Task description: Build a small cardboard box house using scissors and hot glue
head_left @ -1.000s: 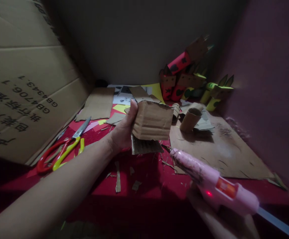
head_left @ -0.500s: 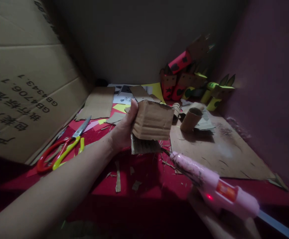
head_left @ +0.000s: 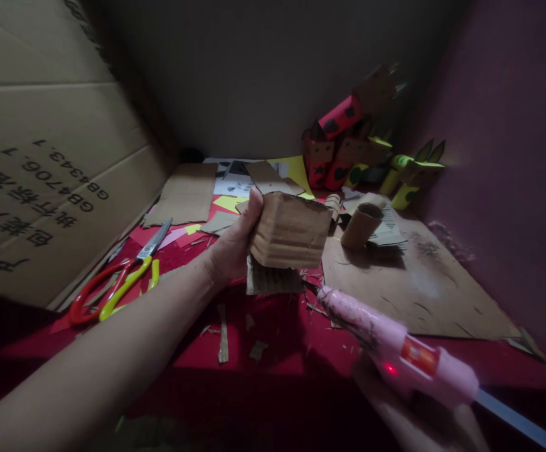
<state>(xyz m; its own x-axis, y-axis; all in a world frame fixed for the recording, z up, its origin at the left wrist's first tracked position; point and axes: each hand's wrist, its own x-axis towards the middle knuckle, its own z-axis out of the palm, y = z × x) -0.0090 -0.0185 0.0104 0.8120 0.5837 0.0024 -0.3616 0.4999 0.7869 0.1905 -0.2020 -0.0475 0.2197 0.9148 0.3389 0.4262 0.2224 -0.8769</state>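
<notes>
My left hand (head_left: 236,246) grips a folded piece of brown cardboard (head_left: 294,231) by its left side, thumb up along the edge. A lower flap (head_left: 273,280) with its ribs showing hangs beneath the upper panel. In my right hand (head_left: 409,408) is a pink hot glue gun (head_left: 371,326), its red light lit and a clear glue stick (head_left: 518,417) poking out of the back. The dark nozzle tip points at the flap's right edge, close to it; whether it touches I cannot tell. Fingers of both hands are partly hidden.
Scissors (head_left: 132,270) with red and yellow handles lie at left beside a large cardboard box (head_left: 56,163). A cardboard tube (head_left: 361,226) stands on a cardboard sheet (head_left: 433,295) at right. Red and yellow paper figures (head_left: 334,157) stand behind. Scraps (head_left: 223,333) litter the red tabletop.
The glue gun has shifted slightly left, its nozzle now nearer the flap. The cardboard has tilted a little, its upper panel moving slightly down and right.
</notes>
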